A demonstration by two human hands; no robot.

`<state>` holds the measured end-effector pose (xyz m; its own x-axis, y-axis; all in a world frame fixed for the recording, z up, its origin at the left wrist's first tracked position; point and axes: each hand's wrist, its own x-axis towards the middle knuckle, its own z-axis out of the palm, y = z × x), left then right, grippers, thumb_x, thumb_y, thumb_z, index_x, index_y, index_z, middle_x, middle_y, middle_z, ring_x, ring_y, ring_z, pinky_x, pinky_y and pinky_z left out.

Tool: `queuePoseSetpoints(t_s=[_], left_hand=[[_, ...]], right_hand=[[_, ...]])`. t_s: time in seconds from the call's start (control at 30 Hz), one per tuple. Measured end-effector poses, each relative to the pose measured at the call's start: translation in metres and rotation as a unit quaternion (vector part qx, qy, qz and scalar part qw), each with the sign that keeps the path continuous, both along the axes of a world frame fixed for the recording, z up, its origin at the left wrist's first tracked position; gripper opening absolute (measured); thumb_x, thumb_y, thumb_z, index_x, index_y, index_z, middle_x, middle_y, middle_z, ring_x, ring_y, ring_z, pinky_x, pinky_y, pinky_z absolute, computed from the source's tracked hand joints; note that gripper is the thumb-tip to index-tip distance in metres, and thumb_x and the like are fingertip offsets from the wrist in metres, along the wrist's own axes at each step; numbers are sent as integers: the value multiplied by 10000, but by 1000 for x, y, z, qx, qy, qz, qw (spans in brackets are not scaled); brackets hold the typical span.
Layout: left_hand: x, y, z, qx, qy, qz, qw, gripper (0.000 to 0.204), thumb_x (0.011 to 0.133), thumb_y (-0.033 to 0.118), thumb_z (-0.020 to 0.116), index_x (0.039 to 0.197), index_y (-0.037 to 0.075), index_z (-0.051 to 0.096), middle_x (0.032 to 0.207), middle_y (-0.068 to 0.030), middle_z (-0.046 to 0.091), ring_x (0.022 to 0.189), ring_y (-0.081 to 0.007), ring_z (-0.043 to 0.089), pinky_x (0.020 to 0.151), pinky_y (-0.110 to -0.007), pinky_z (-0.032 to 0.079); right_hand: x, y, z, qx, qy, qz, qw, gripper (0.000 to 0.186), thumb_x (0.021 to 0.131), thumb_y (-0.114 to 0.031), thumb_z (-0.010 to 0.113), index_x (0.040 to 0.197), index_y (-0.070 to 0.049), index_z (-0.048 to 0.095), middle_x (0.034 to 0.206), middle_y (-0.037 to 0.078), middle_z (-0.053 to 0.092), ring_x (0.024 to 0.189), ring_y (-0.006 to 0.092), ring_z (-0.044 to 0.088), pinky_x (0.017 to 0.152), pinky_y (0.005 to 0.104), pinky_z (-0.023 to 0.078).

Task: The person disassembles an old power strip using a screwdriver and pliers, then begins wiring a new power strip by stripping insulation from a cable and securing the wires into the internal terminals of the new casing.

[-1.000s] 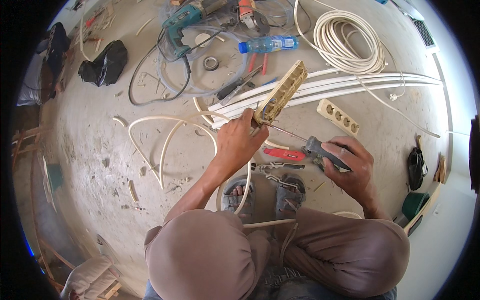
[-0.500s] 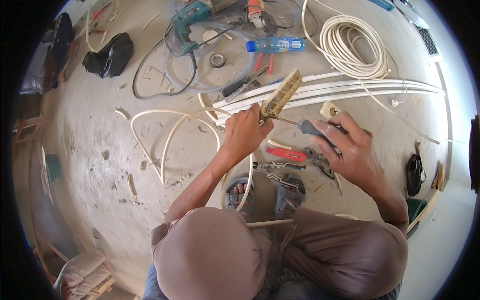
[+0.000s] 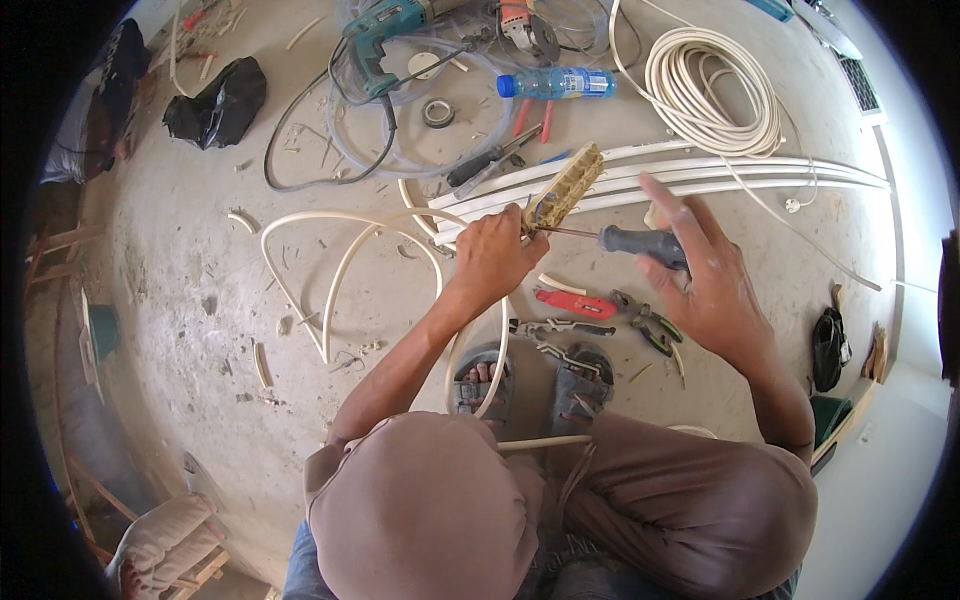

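Note:
My left hand (image 3: pixel 492 258) grips the near end of a cream, opened power-strip housing (image 3: pixel 565 185), raised at an angle above the floor with small wires showing inside. A screwdriver (image 3: pixel 640 243) lies horizontally with its shaft tip at that near end. Around its dark grey handle, my right hand (image 3: pixel 715 280) has its fingers loosened and spread, the index finger raised and the thumb just below the handle. Beneath my hands are a red tool (image 3: pixel 575 305), green-and-black pliers (image 3: pixel 652 330) and a grey hand tool (image 3: pixel 560 328). A second outlet piece behind my right fingers is mostly hidden.
Cable loops (image 3: pixel 270 270) lie left; white trunking (image 3: pixel 820 175) and a coiled cable (image 3: pixel 712 90) behind. A drill (image 3: pixel 375 50), grinder (image 3: pixel 520 25), bottle (image 3: pixel 555 83) and black bag (image 3: pixel 215 105) are farther back. Another person (image 3: pixel 85 120) is at upper left.
My right hand has shifted upward and its fingers have opened from their wrap on the screwdriver handle. The handle has risen, levelling the screwdriver. My left hand still holds the housing.

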<state>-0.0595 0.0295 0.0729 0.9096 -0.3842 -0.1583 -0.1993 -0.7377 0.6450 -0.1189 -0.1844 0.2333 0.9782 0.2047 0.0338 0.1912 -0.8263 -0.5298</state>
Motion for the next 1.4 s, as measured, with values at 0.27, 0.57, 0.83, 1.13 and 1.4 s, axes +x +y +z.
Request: queuePoseSetpoints(t_s=[0.27, 0.57, 0.83, 1.13, 1.4], left_hand=[[3, 6, -1, 14, 10, 0, 1000, 405, 822, 365, 679, 893, -26, 601, 811, -228, 683, 810, -417, 667, 752, -501, 511], [17, 19, -26, -30, 33, 6, 999, 443, 867, 393, 685, 826, -41, 603, 721, -241, 629, 656, -387, 607, 625, -479, 440], [23, 33, -35, -19, -34, 13, 999, 391, 875, 281, 690, 1122, -13, 617, 855, -194, 677, 687, -350, 643, 675, -423, 500], [23, 41, -19, -64, -6, -70, 995, 316, 864, 34, 653, 1177, 67, 622, 1164, -166, 598, 815, -264, 656, 715, -372, 545], [23, 42, -15, -56, 12, -82, 995, 263, 880, 6, 624, 1137, 58, 640, 1186, -158, 569, 812, -278, 644, 747, -386, 528]], right_hand=[[5, 4, -12, -28, -32, 16, 999, 423, 918, -197, 646, 1334, -148, 592, 1006, 143, 542, 887, 346, 619, 746, 444, 504], [8, -43, -51, 38, -57, -20, 997, 326, 934, -185, 649, 1239, -72, 629, 1044, 148, 603, 844, 337, 622, 741, 407, 508], [-125, -127, -218, 148, 56, -273, 949, 300, 927, -144, 635, 1219, -73, 636, 1058, 151, 613, 990, 342, 584, 879, 409, 470], [-223, -91, -243, -20, 89, -58, 994, 299, 802, -1, 639, 1093, -66, 670, 1105, 111, 586, 1055, 331, 565, 899, 439, 486], [-225, -102, -256, -20, 126, -4, 992, 251, 785, 10, 658, 1029, -46, 644, 1097, 124, 549, 1058, 318, 565, 861, 412, 516]])
